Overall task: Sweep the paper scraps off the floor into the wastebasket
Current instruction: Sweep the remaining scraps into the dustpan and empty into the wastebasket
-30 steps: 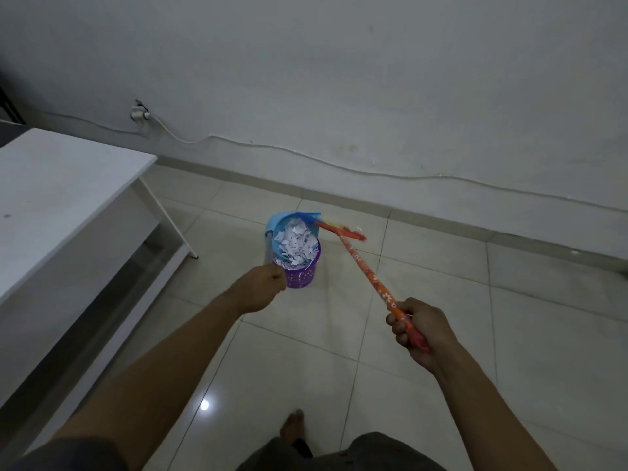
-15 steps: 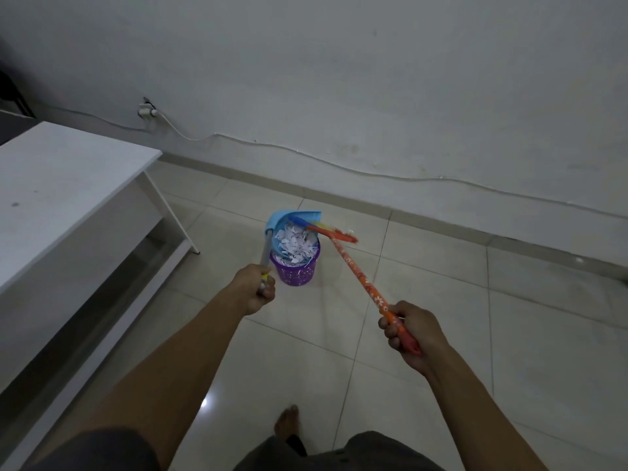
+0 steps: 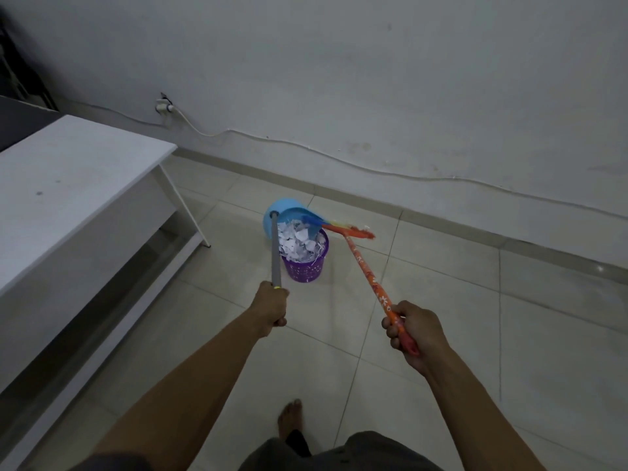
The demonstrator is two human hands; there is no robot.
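Note:
A purple mesh wastebasket [image 3: 306,268] stands on the tiled floor, heaped with white paper scraps [image 3: 299,244]. My left hand [image 3: 272,305] grips the grey handle of a blue dustpan [image 3: 282,212], which is tipped over the basket's far rim. My right hand [image 3: 413,329] grips the orange flowered handle of a broom [image 3: 368,275]. The broom's coloured bristle head [image 3: 334,226] reaches into the dustpan's mouth above the scraps.
A white desk [image 3: 74,185] fills the left side, its leg close to the basket. A wall with a socket [image 3: 163,107] and a trailing cable runs behind. My bare foot [image 3: 289,418] stands on the floor tiles [image 3: 475,317] at the bottom centre.
My left hand has drawn back toward me, and the dustpan's grey handle now shows. The dustpan has tipped up higher over the basket. The broom head has pushed further into the pan.

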